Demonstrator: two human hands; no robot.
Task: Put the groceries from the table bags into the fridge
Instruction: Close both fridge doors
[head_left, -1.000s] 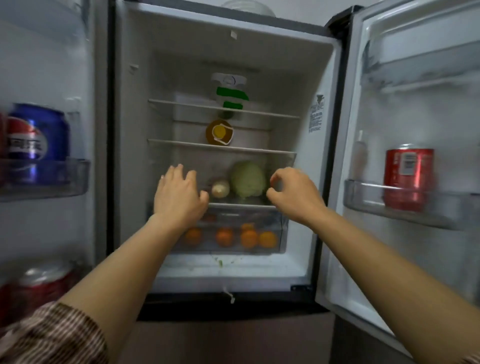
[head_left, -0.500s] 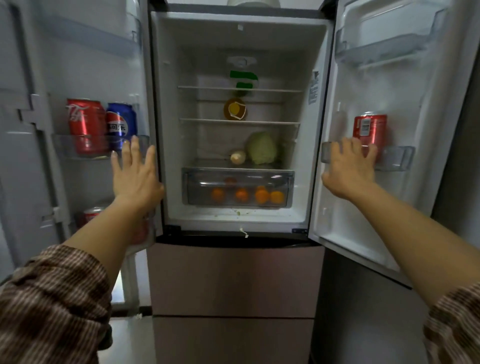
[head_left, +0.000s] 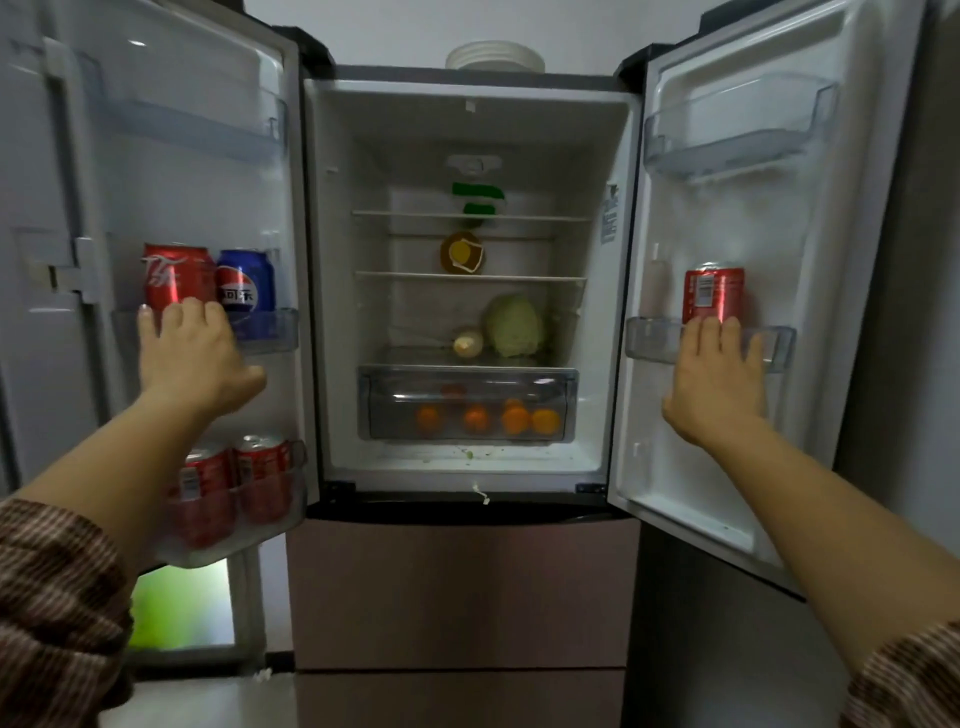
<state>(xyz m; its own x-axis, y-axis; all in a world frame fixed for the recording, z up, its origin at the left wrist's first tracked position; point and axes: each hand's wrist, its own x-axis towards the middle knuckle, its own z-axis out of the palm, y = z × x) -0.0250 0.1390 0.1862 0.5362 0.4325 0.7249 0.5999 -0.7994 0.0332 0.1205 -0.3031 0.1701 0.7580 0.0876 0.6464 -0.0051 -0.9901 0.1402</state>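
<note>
Fridge (head_left: 618, 260) stocked: cabbage (head_left: 513, 326), oranges (head_left: 514, 419), cans (head_left: 712, 294). Left hand (head_left: 193, 358), right hand (head_left: 719, 382) flat on doors, grip apart, empty. Likely closing; bags unseen.

lower part of red can (head_left: 176, 280) behind left hand (head_left: 189, 358), back-wall label (head_left: 478, 191) blurred beyond reading

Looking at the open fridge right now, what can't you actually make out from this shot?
- Head view: the lower part of the red can in the right door is covered by the right hand.
- The can beside the blue can is partly covered by the left hand.
- The oranges blur behind the cloudy drawer front; their count is uncertain.
- The round yellow item is too small to identify.
- The table bags are out of frame.
</note>
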